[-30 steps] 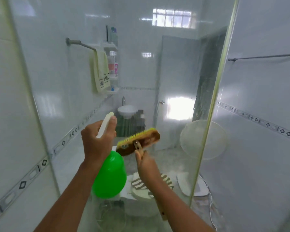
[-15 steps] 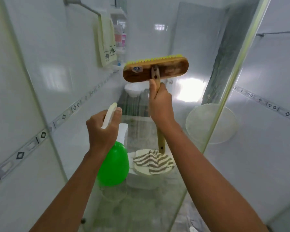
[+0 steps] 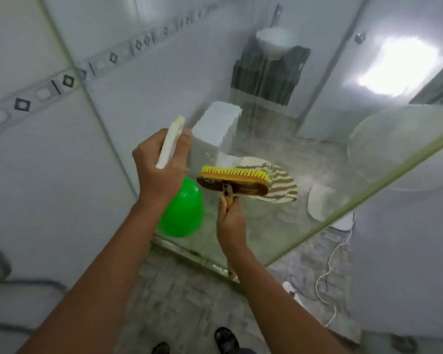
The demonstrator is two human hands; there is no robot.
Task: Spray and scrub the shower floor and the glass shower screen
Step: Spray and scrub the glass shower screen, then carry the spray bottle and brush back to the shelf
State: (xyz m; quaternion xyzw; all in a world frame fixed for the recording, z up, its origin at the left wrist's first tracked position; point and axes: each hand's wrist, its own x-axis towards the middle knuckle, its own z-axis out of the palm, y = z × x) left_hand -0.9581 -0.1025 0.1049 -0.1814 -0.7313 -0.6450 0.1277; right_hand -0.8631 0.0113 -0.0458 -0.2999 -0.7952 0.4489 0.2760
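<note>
I see the glass screen (image 3: 304,200) ahead, its bottom edge on the floor (image 3: 189,290). My left hand (image 3: 161,164) grips the green bottle (image 3: 183,213); just right, my right hand (image 3: 232,221) grips the brush (image 3: 234,181) handle, bristles facing the glass.

- The left hand (image 3: 161,167) is gripping the white head of a spray bottle (image 3: 182,213), fingers wrapped round it, back of the hand facing the camera.
- The left forearm is reaching up from the lower left, bare, wrist roughly straight.
- The right hand (image 3: 232,223) is clenching the wooden handle of a scrub brush (image 3: 234,181) just below the brush head, thumb lying along the handle.
- The right forearm is extending from the lower right, bare.
- Both hands are being held side by side, near each other but apart.
</note>
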